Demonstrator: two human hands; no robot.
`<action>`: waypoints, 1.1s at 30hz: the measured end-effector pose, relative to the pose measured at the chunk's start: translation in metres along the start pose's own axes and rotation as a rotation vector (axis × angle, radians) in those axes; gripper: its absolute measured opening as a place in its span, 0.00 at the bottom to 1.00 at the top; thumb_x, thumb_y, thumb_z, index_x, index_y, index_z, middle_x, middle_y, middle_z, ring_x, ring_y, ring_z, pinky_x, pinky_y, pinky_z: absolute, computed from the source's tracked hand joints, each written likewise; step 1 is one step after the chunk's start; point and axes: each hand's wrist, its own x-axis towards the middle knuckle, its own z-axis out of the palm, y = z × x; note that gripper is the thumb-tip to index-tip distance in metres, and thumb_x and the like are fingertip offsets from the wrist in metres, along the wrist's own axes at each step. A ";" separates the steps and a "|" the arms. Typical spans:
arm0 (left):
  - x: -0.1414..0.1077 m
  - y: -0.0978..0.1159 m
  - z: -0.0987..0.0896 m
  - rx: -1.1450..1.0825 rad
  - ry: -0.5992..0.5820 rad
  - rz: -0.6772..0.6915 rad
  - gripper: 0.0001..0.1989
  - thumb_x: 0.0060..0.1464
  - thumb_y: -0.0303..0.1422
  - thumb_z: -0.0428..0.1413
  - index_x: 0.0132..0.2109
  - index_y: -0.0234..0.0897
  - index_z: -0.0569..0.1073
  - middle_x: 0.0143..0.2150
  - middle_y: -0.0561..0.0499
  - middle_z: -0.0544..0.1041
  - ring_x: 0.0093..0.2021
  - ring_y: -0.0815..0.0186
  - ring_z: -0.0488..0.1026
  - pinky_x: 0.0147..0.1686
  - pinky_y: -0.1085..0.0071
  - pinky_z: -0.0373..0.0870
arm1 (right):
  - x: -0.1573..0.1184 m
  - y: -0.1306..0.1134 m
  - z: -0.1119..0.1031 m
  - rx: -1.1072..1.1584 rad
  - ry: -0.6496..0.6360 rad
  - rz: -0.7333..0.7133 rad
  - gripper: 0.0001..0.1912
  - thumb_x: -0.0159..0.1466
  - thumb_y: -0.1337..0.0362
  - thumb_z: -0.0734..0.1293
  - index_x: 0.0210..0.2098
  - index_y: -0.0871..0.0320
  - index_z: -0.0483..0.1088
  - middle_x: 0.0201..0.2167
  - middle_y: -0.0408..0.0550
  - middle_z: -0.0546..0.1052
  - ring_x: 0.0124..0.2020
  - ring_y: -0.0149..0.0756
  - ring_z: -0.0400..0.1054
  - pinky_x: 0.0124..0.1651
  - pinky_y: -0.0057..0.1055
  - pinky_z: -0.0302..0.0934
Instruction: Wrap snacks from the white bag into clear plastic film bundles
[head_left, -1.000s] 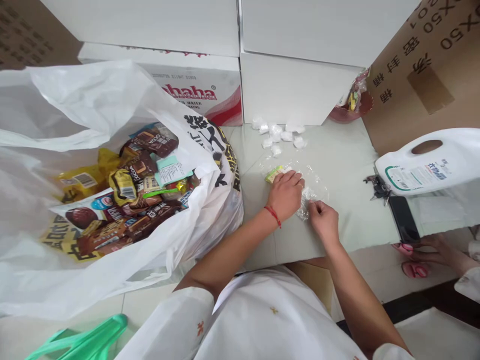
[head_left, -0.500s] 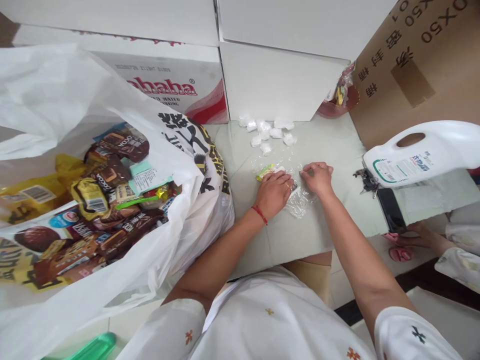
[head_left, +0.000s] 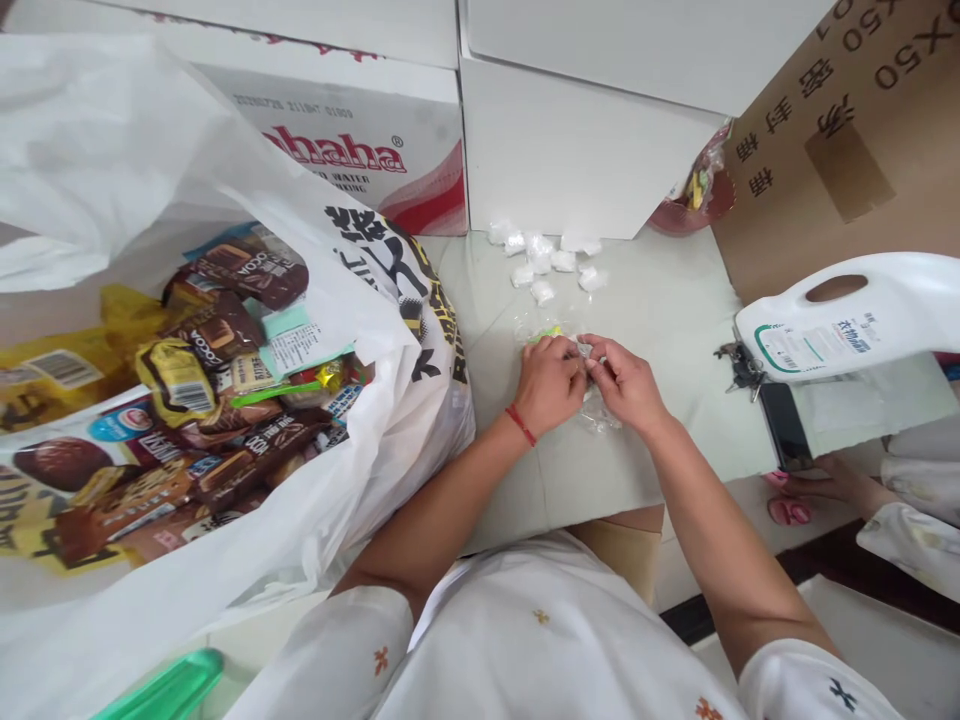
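Note:
My left hand (head_left: 553, 385) is closed, its curled fingers pressed onto a sheet of clear plastic film (head_left: 602, 418) on the table. Past its fingertips shows the edge of a small yellow-green packet (head_left: 552, 331), mostly covered by that hand. My right hand (head_left: 626, 382) touches the left fingertips, thumb and forefinger pinching the film. Just beyond the hands lies a loose group of small white bundles wrapped in clear plastic (head_left: 541, 255). What lies under the fingers is hidden.
A white plastic bag (head_left: 390, 400) full of wrapped snacks stands at left. White boxes (head_left: 555, 150) line the back, with a cardboard carton (head_left: 885, 120) at right. A white detergent jug (head_left: 840, 320), keys (head_left: 741, 368) and black phone (head_left: 785, 425) lie near another person's hand (head_left: 840, 482).
My right hand has moved left across the film to meet my left hand. My left fingers have curled in, and less of the yellow-green packet shows. The view has shifted slightly.

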 end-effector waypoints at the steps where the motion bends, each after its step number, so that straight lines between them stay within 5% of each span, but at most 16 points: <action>1: 0.001 -0.003 -0.001 -0.075 0.007 -0.029 0.12 0.55 0.24 0.53 0.39 0.40 0.81 0.48 0.46 0.80 0.51 0.55 0.73 0.54 0.55 0.68 | -0.003 -0.001 0.004 -0.017 -0.003 -0.006 0.10 0.73 0.59 0.59 0.41 0.52 0.69 0.62 0.49 0.75 0.50 0.39 0.76 0.45 0.34 0.67; 5: 0.002 -0.011 -0.001 -0.354 0.123 -0.176 0.19 0.50 0.18 0.48 0.37 0.41 0.79 0.44 0.50 0.83 0.49 0.62 0.77 0.54 0.63 0.73 | -0.011 -0.012 0.015 -0.257 -0.043 -0.051 0.10 0.71 0.56 0.61 0.43 0.53 0.72 0.67 0.50 0.71 0.58 0.45 0.72 0.41 0.34 0.67; 11: -0.007 0.001 -0.012 -0.139 0.515 -0.249 0.11 0.51 0.21 0.51 0.33 0.40 0.75 0.40 0.47 0.79 0.48 0.57 0.74 0.55 0.57 0.70 | -0.012 -0.034 0.026 -0.590 -0.091 -0.069 0.16 0.73 0.58 0.58 0.51 0.54 0.74 0.66 0.52 0.72 0.33 0.40 0.75 0.28 0.34 0.56; 13: -0.005 0.003 -0.019 -0.126 0.430 -0.133 0.11 0.55 0.23 0.51 0.36 0.40 0.77 0.43 0.47 0.80 0.50 0.57 0.74 0.57 0.57 0.67 | -0.010 -0.036 0.028 -0.650 -0.104 -0.086 0.18 0.74 0.58 0.57 0.52 0.55 0.75 0.59 0.55 0.78 0.29 0.39 0.74 0.27 0.35 0.53; 16: 0.000 0.000 -0.021 -0.224 0.143 -0.016 0.13 0.63 0.28 0.50 0.41 0.44 0.79 0.45 0.51 0.83 0.54 0.60 0.75 0.63 0.57 0.62 | -0.008 -0.038 0.029 -0.697 -0.136 -0.108 0.19 0.74 0.61 0.56 0.51 0.59 0.76 0.46 0.59 0.83 0.30 0.40 0.74 0.31 0.36 0.54; 22: 0.001 -0.011 -0.006 -0.229 0.019 -0.150 0.15 0.69 0.37 0.48 0.44 0.45 0.81 0.53 0.53 0.83 0.61 0.60 0.73 0.74 0.48 0.35 | -0.052 -0.038 0.031 -0.651 -0.138 -0.133 0.20 0.74 0.67 0.54 0.57 0.56 0.72 0.67 0.58 0.70 0.43 0.44 0.75 0.43 0.40 0.61; 27: -0.003 -0.017 -0.006 -0.168 -0.037 -0.066 0.10 0.61 0.33 0.58 0.48 0.49 0.81 0.56 0.53 0.82 0.64 0.58 0.71 0.73 0.46 0.29 | -0.130 -0.028 0.027 -0.375 -0.329 -0.150 0.19 0.71 0.71 0.56 0.51 0.53 0.76 0.65 0.53 0.73 0.47 0.44 0.75 0.48 0.43 0.66; 29: -0.002 -0.019 -0.007 -0.168 -0.058 -0.055 0.09 0.61 0.34 0.58 0.47 0.50 0.81 0.56 0.54 0.81 0.65 0.58 0.70 0.73 0.45 0.29 | -0.141 -0.020 0.020 -0.159 -0.224 -0.027 0.16 0.72 0.66 0.58 0.48 0.51 0.76 0.55 0.50 0.80 0.46 0.41 0.76 0.49 0.41 0.68; 33: -0.001 -0.022 -0.009 -0.154 -0.127 -0.049 0.15 0.53 0.38 0.66 0.49 0.51 0.81 0.59 0.52 0.79 0.66 0.53 0.68 0.73 0.42 0.29 | -0.106 0.003 0.007 0.071 0.306 0.415 0.20 0.71 0.51 0.61 0.57 0.54 0.70 0.50 0.53 0.81 0.49 0.42 0.74 0.49 0.40 0.68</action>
